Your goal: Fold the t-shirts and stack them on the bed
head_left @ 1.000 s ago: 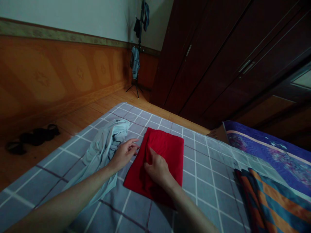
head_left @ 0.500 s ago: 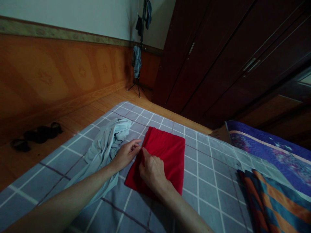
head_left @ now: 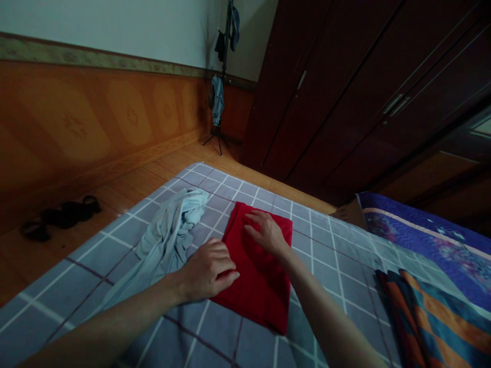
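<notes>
A red garment, folded into a flat rectangle, lies on the checked bedsheet. Its kind cannot be made out from the folds. At its left edge, near the front, rests my left hand, palm down, with the fingers loosely bent and the thumb apart. My right hand is over the far part of the red fabric, fingers stretched out and holding nothing. A crumpled light grey-blue garment lies left of the red one, partly behind my left forearm.
Striped orange and blue folded fabric lies at the right, with purple patterned bedding behind it. Dark footwear is on the floor at left. Beyond the bed stand a coat rack and a dark wardrobe.
My right hand has moved away from me across the red garment, and its fingers have straightened. My left hand has come nearer and turned palm down at the garment's left edge.
</notes>
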The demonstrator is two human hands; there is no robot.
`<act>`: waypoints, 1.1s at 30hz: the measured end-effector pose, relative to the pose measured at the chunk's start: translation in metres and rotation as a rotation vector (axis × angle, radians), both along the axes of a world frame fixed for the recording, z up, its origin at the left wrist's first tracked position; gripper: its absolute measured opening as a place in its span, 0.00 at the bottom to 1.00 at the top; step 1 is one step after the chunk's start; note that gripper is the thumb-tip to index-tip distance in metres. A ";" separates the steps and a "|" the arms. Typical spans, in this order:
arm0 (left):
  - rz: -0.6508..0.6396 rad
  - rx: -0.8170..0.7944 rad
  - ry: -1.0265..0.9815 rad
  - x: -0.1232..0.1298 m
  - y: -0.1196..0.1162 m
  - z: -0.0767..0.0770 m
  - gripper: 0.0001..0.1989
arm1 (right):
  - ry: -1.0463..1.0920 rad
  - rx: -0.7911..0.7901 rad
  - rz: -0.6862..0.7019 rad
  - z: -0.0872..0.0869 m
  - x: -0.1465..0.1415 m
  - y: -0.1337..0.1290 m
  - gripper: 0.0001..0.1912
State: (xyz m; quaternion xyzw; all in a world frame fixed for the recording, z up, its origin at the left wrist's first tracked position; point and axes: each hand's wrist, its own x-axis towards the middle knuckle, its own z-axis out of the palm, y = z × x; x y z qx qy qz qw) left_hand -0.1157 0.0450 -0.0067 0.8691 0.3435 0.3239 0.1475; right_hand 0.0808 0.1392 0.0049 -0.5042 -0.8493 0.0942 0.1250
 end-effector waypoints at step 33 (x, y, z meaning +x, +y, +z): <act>-0.014 0.003 0.450 0.063 0.048 0.010 0.21 | -0.027 -0.093 0.262 -0.023 0.067 -0.137 0.38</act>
